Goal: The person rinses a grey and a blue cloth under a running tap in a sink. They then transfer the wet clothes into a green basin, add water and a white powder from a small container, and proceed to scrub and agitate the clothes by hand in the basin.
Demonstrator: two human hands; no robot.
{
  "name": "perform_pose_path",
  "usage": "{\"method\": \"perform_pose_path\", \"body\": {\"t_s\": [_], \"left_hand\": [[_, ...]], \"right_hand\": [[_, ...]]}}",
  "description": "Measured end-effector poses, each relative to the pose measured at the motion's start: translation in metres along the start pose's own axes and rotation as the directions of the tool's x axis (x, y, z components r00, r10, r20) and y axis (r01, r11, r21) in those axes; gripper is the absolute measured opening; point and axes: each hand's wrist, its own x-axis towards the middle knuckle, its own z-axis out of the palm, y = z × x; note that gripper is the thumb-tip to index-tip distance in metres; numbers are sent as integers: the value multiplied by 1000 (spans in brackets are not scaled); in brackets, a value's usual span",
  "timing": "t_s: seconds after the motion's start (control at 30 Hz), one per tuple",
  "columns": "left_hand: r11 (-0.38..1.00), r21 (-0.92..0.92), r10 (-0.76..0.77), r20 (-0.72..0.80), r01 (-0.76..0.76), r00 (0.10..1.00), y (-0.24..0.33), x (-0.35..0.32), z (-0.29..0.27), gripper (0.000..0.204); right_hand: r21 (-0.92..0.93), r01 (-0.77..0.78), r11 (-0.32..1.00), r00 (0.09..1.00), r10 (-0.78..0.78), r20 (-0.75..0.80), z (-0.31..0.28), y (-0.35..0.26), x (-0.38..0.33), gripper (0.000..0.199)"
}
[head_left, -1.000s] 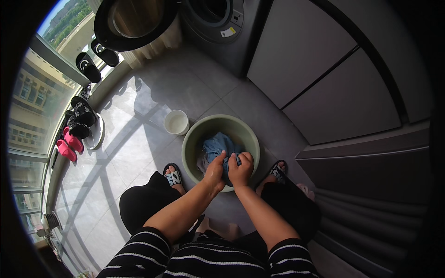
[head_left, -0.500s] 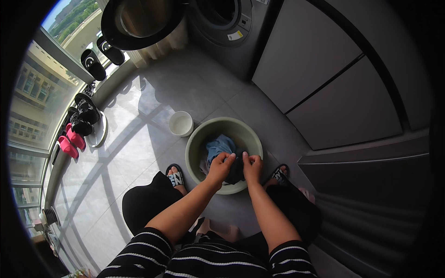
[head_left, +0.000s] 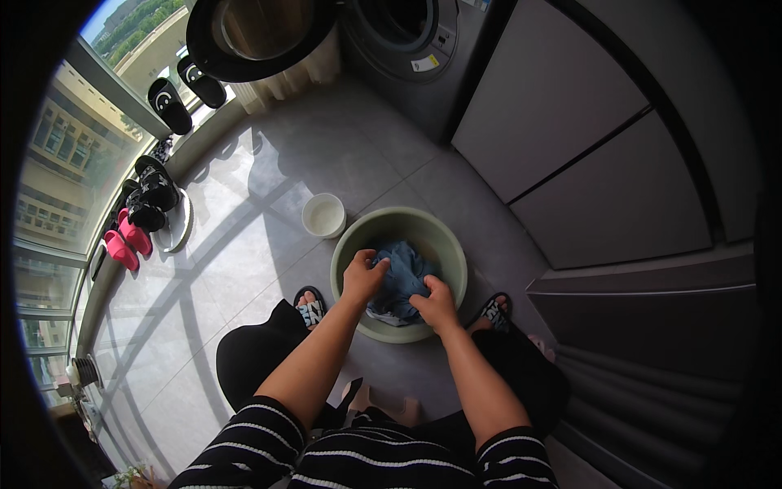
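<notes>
A pale green round basin point(head_left: 399, 213) stands on the floor between my feet. In it lies a wet-looking blue garment point(head_left: 401, 270), bunched up, its exact kind hidden by the folds. My left hand point(head_left: 362, 277) is at the garment's left side over the basin, fingers curled in against the fabric. On the near right side my right hand point(head_left: 436, 305) pinches the cloth between thumb and fingers. A bit of pale cloth point(head_left: 387, 316) shows under the blue one near the basin's front.
A small white bowl point(head_left: 324, 216) stands just beyond the basin's left side. Slippers and shoes point(head_left: 147, 196) line the window wall. An open front-loading washing machine point(head_left: 399, 61) is at the back, beside grey cabinets point(head_left: 562, 106). A low stool point(head_left: 383, 403) shows beneath me.
Both hands were close together on dark cloth; now they are apart on the blue garment, left hand further left, right hand slightly nearer. The dark cloth no longer shows.
</notes>
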Motion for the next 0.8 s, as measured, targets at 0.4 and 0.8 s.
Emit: {"method": "perform_pose_path", "body": {"t_s": [0.4, 0.8], "left_hand": [[180, -722, -136, 655, 669, 743, 7, -15, 17, 29], [60, -759, 84, 651, 648, 754, -68, -10, 44, 29]], "right_hand": [[42, 164, 986, 986, -162, -34, -20, -52, 2, 47], [-482, 490, 726, 698, -658, -281, 48, -23, -32, 29]]}}
